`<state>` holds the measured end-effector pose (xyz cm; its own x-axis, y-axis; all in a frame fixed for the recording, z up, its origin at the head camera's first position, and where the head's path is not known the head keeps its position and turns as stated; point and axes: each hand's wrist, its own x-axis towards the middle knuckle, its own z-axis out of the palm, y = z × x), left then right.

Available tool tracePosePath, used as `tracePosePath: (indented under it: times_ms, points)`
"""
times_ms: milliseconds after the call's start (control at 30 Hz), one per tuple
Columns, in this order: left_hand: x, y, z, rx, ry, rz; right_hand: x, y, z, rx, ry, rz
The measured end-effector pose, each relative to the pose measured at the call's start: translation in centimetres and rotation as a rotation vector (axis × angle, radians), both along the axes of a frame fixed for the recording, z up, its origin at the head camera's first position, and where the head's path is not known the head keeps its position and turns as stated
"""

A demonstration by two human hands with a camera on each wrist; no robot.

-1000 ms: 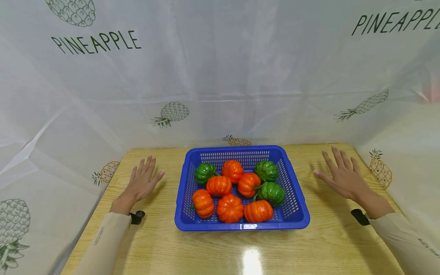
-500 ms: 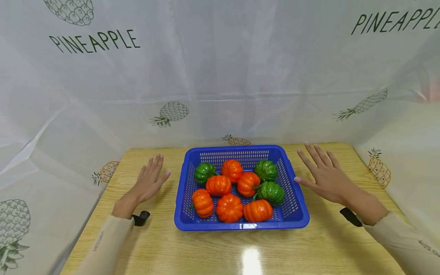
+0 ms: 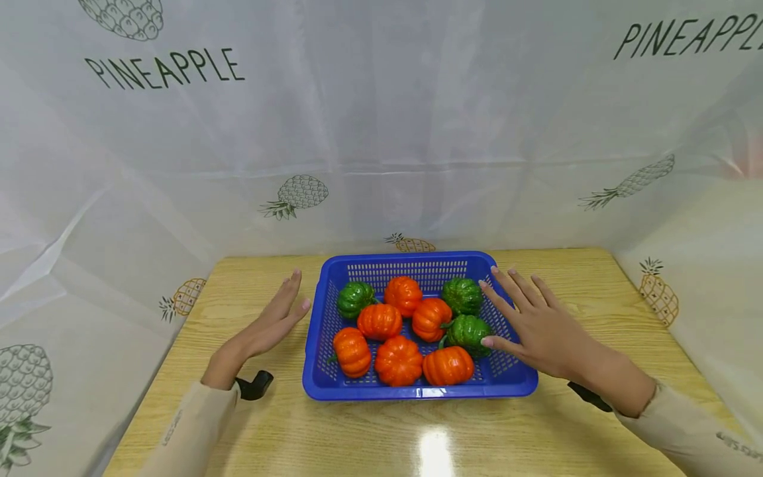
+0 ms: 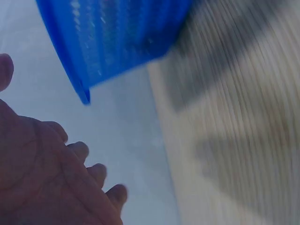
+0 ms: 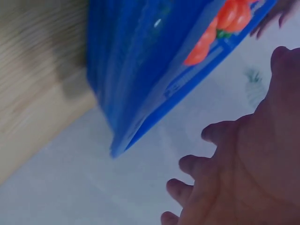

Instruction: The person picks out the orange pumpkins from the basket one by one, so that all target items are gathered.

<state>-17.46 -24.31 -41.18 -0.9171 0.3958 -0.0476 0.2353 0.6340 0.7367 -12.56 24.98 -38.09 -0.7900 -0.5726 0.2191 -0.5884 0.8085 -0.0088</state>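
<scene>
A blue plastic basket (image 3: pixel 417 393) stands mid-table with several small toy pumpkins in it. Orange ones, such as this orange pumpkin (image 3: pixel 399 361), fill the middle and front; a green pumpkin (image 3: pixel 356 300) sits at the back left, and another green pumpkin (image 3: pixel 461 296) at the back right. My right hand (image 3: pixel 545 328) hovers over the basket's right rim, fingers spread, partly covering that rim and the edge of a front green pumpkin (image 3: pixel 467 333). Left of the basket, my left hand (image 3: pixel 268 328) is held apart from it with straight fingers. Neither hand holds anything.
The wooden table (image 3: pixel 357 437) extends around the basket on every side. A white sheet (image 3: pixel 381 132) printed with pineapples hangs behind the table and along both sides. Each wrist carries a black strap-on camera, seen on the left wrist as a dark block (image 3: pixel 255 385).
My right hand has moved left from beside the basket to over its right rim. My left hand has come rightward, nearer the basket, and turned edge-on. Basket and pumpkins have stayed put.
</scene>
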Motion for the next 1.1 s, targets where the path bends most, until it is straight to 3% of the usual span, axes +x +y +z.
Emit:
tracePosePath:
  times_ms: [200,400,667,900,1100]
  points:
    - [0.5,0.8,0.3,0.164,-0.209,-0.032,1.3,-2.0,-0.3,0.027,-0.010,-0.003]
    - [0.6,1.1,0.2,0.296,-0.306,-0.061,2.5,-3.9,-0.3,0.036,-0.040,-0.031]
    - [0.7,1.0,0.2,0.461,-0.367,-0.039,3.2,-5.8,-0.6,0.101,-0.019,-0.028]
    - [1.0,1.3,0.4,0.476,-0.377,0.038,3.3,-6.6,-1.0,0.112,0.031,-0.009]
    - [1.3,1.6,0.4,0.474,-0.368,0.053,3.2,-7.2,-1.2,0.096,0.106,0.028]
